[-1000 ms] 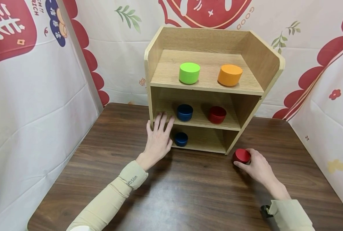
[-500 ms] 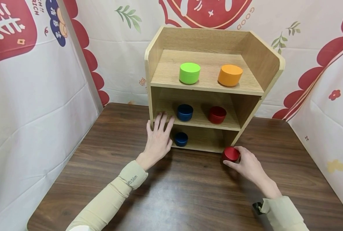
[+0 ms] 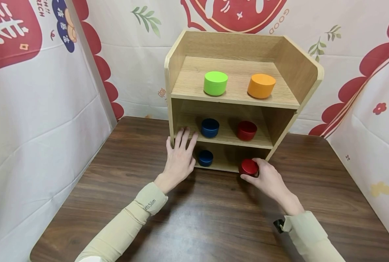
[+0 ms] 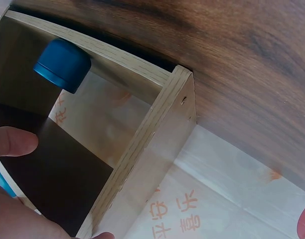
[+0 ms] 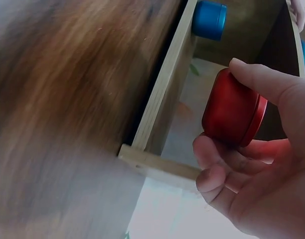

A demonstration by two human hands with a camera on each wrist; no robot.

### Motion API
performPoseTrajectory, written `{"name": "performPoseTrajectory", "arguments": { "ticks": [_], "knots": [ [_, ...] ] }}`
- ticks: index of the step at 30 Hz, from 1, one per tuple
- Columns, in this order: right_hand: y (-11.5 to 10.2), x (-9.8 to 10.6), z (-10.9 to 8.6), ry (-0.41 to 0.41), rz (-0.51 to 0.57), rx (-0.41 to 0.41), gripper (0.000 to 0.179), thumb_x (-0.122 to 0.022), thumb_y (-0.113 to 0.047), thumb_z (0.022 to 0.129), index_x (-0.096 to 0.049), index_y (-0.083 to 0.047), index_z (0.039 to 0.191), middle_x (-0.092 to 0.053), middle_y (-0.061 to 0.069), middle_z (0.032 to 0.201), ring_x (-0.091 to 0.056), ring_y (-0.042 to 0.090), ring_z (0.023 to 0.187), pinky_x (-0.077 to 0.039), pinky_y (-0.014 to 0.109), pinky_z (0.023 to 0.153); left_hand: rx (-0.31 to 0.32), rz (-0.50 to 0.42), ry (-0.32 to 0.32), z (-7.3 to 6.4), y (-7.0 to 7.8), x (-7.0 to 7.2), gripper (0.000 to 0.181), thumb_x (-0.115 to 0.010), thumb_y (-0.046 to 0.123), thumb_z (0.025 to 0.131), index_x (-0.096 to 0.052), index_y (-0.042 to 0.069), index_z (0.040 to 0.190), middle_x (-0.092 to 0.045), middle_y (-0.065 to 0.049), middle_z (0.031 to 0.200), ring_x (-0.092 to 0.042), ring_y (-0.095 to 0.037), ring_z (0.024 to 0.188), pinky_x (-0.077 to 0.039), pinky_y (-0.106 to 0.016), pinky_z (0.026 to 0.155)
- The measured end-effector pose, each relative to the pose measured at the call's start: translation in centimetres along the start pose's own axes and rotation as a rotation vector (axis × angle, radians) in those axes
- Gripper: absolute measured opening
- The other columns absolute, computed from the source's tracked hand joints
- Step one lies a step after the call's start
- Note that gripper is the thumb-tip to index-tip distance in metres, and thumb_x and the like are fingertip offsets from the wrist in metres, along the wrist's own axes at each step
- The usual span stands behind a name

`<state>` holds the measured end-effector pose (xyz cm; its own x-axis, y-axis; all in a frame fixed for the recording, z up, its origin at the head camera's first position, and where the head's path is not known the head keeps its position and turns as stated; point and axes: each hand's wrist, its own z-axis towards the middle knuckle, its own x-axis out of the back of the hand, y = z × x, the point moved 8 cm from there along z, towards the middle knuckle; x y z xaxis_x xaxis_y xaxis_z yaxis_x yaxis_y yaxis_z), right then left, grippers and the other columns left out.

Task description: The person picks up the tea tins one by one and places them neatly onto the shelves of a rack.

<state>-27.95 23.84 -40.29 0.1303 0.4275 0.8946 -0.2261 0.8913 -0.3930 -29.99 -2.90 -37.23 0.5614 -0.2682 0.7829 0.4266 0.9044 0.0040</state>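
Note:
My right hand (image 3: 271,182) grips a round red tin (image 3: 249,167) between thumb and fingers, at the right front of the bottom shelf. In the right wrist view the tin (image 5: 233,107) is tilted before the compartment opening. My left hand (image 3: 180,154) rests with spread, fairly straight fingers on the left front edge of the wooden shelf unit (image 3: 233,101); its thumb (image 4: 17,142) reaches under the middle board. On the bottom shelf sits a blue tin (image 3: 205,158). The middle shelf bears another blue tin (image 3: 209,127) and a red tin (image 3: 246,130).
A green tin (image 3: 215,83) and an orange tin (image 3: 261,86) stand on the top shelf. The unit stands on a dark wooden table (image 3: 194,225), with printed white cloth (image 3: 132,72) hanging behind and at both sides.
My right hand has carried the red tin leftward from the table beside the unit to the front of the bottom shelf. The left hand stays in place.

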Motion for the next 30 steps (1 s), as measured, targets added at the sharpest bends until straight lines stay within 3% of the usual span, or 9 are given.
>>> {"name": "performPoseTrajectory", "arguments": {
  "ticks": [10, 18, 30],
  "knots": [
    [-0.2, -2.0, 2.2, -0.025, -0.018, -0.049, 0.071, -0.073, -0.038, 0.079, -0.050, 0.006, 0.129, -0.061, 0.025, 0.114, -0.062, 0.039, 0.099, -0.051, 0.053, 0.077, 0.004, -0.002, -0.012, 0.0, 0.1, -0.1, 0.083, -0.064, 0.018, 0.077, -0.026, 0.019, 0.151, -0.025, -0.011, 0.157, -0.019, -0.030, 0.147, -0.022, -0.067, 0.106],
    [0.2, -3.2, 3.3, -0.018, -0.037, -0.086, 0.070, -0.072, -0.040, 0.080, -0.050, 0.007, 0.127, -0.062, 0.026, 0.106, -0.064, 0.040, 0.092, -0.052, 0.051, 0.067, 0.003, 0.000, -0.002, 0.0, 0.1, 0.0, 0.082, -0.063, 0.017, 0.077, -0.027, 0.019, 0.151, -0.026, -0.011, 0.157, -0.019, -0.030, 0.147, -0.022, -0.067, 0.105],
    [0.5, -4.2, 4.0, -0.046, -0.053, -0.098, 0.074, -0.072, -0.041, 0.081, -0.048, 0.009, 0.129, -0.063, 0.030, 0.104, -0.065, 0.044, 0.087, -0.052, 0.051, 0.066, 0.014, -0.008, -0.022, 0.0, 0.0, -0.1, 0.082, -0.062, 0.016, 0.078, -0.026, 0.020, 0.151, -0.025, -0.011, 0.157, -0.017, -0.029, 0.147, -0.021, -0.067, 0.106]
  ]
}}
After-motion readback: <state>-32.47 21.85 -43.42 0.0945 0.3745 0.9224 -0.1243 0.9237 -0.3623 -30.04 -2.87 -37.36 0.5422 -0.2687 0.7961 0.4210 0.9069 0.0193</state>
